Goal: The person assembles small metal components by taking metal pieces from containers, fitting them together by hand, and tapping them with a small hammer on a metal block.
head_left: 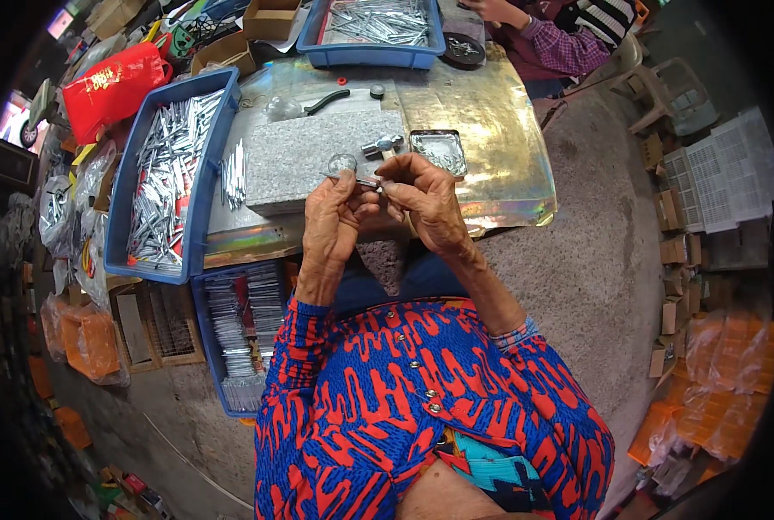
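My left hand point(330, 221) is closed, pinching a slim silvery metal rod point(367, 182) above the near edge of a grey stone block point(283, 152). My right hand point(432, 208) meets it at the rod's right end, thumb and fingers pressed together. Whatever small piece they may grip is hidden. Just beyond the fingers, a small round clear dish point(342, 162) and a hammer point(382, 146) rest on the block. A dark square tray point(454, 137) of small metal pieces lies right of it. Several loose metal rods point(233, 178) line the block's left side.
Blue bins of metal rods stand at the left point(198, 212) and far side point(369, 57). Pliers point(326, 101) lie beyond the block. Another blue crate point(203, 321) of rods sits below the table's left. A co-worker's checked sleeve point(569, 48) shows at the far right.
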`<state>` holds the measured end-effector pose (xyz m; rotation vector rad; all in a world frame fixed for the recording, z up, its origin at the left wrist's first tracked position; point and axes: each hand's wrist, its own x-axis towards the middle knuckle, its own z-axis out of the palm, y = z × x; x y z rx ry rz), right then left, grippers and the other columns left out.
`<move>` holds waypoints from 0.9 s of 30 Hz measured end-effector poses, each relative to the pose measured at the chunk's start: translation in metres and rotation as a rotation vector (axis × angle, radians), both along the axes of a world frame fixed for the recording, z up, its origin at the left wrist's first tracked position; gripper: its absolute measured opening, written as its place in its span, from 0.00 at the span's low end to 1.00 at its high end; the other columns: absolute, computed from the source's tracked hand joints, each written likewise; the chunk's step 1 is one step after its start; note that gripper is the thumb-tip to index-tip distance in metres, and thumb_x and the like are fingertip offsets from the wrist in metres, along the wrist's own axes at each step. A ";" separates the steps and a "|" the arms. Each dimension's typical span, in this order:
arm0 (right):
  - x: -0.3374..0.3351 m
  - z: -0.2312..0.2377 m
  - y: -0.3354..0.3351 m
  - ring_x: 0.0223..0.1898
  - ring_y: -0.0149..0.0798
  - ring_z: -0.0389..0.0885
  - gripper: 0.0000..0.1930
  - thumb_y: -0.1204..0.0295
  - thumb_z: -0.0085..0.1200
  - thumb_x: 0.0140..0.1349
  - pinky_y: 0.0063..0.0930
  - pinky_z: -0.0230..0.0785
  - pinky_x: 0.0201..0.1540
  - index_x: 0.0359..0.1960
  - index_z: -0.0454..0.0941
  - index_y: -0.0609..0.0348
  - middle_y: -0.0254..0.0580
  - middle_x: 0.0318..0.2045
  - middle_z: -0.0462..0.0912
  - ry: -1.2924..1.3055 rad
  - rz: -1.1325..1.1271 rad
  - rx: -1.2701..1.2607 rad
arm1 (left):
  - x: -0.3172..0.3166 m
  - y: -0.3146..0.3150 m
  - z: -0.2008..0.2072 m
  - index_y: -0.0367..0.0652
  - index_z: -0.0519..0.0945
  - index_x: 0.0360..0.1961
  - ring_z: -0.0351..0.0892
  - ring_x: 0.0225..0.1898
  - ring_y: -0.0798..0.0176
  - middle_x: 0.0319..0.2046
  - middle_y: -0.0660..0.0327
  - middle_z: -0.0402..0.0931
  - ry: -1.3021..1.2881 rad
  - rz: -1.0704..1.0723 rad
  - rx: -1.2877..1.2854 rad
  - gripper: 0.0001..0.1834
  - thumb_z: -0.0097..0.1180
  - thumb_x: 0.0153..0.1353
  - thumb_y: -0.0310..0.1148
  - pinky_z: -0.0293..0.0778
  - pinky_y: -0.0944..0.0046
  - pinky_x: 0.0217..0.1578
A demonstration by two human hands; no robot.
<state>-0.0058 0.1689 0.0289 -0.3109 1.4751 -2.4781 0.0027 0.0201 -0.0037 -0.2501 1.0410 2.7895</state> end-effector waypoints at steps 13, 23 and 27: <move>0.000 0.001 0.000 0.21 0.18 0.67 0.08 0.79 0.48 0.55 0.11 0.60 0.20 0.38 0.71 0.66 0.35 0.30 0.75 0.086 -0.046 0.216 | 0.000 0.001 -0.001 0.36 0.70 0.34 0.79 0.26 0.64 0.28 0.56 0.75 0.028 0.011 -0.020 0.10 0.50 0.60 0.34 0.78 0.69 0.25; 0.000 -0.003 -0.003 0.32 0.26 0.74 0.08 0.82 0.42 0.57 0.21 0.68 0.35 0.39 0.68 0.64 0.37 0.30 0.75 0.386 -0.092 0.535 | 0.004 0.006 0.015 0.37 0.67 0.35 0.78 0.23 0.64 0.26 0.55 0.76 0.203 0.191 -0.349 0.11 0.54 0.58 0.32 0.77 0.70 0.21; 0.004 0.001 -0.005 0.33 0.26 0.73 0.09 0.83 0.40 0.57 0.21 0.68 0.37 0.39 0.68 0.63 0.37 0.29 0.75 0.368 -0.076 0.519 | 0.004 0.005 0.008 0.37 0.67 0.35 0.78 0.22 0.64 0.25 0.54 0.76 0.208 0.199 -0.343 0.11 0.53 0.58 0.31 0.76 0.71 0.20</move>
